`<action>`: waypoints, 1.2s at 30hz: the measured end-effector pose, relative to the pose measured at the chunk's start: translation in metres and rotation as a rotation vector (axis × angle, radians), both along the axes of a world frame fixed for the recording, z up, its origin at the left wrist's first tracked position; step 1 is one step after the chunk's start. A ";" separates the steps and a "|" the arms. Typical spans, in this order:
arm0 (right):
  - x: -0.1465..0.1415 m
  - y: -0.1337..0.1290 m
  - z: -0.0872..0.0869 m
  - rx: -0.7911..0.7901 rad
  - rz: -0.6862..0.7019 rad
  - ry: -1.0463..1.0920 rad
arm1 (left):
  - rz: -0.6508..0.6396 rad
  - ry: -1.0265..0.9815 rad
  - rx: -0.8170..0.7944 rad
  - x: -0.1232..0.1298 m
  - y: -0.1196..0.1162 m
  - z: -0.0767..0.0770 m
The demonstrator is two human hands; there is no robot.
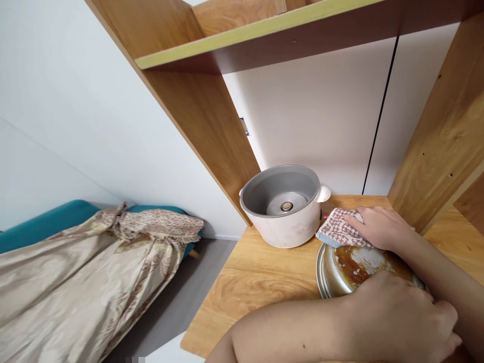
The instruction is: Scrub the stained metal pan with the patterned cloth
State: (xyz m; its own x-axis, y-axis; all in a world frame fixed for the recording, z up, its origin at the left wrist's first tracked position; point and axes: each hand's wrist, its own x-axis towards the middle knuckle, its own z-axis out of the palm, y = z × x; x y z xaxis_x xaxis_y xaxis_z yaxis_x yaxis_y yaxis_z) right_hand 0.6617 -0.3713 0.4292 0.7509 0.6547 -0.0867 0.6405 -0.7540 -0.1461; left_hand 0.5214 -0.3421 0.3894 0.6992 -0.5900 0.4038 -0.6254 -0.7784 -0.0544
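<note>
A shallow metal pot (329, 272) lies upside down on the wooden desk, its flared rim at the left. Brown, burnt-looking stains cover its upturned base, with a pale bare patch in the middle. My left hand (404, 315) is closed at the pot's near side, its fingertips mostly hidden. Across the pot, my right hand (381, 227) presses a folded cloth (342, 227), patterned brown-pink and white, against the far edge of the base. Left of the cloth stands a white rice cooker body (289, 229), lidless, its grey inside showing a round central plate.
The wooden desk (245, 282) has a side panel (212, 126) on the left and another (442, 121) on the right. A shelf (264, 45) crosses above. To the left, beyond a strip of grey floor (166, 292), a beige patterned cloth covers a teal sofa (75, 212).
</note>
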 end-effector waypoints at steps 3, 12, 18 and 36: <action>0.001 0.000 -0.001 0.002 -0.005 0.003 | -0.020 -0.013 -0.012 0.000 0.000 0.000; 0.001 0.000 0.002 -0.023 0.016 0.009 | -0.037 0.007 -0.015 0.000 0.001 -0.002; 0.004 0.000 0.001 -0.030 0.046 0.003 | -0.047 -0.025 -0.029 -0.001 0.003 0.000; 0.007 0.000 -0.003 -0.014 0.060 -0.006 | -0.063 -0.026 -0.059 -0.001 0.004 0.000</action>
State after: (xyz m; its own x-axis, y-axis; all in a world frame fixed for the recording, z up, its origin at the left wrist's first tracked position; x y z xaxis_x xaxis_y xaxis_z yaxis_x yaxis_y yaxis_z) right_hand 0.6683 -0.3717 0.4262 0.7106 0.6975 -0.0921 0.6856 -0.7159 -0.1316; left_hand 0.5208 -0.3380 0.3895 0.6501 -0.6075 0.4564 -0.6725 -0.7396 -0.0265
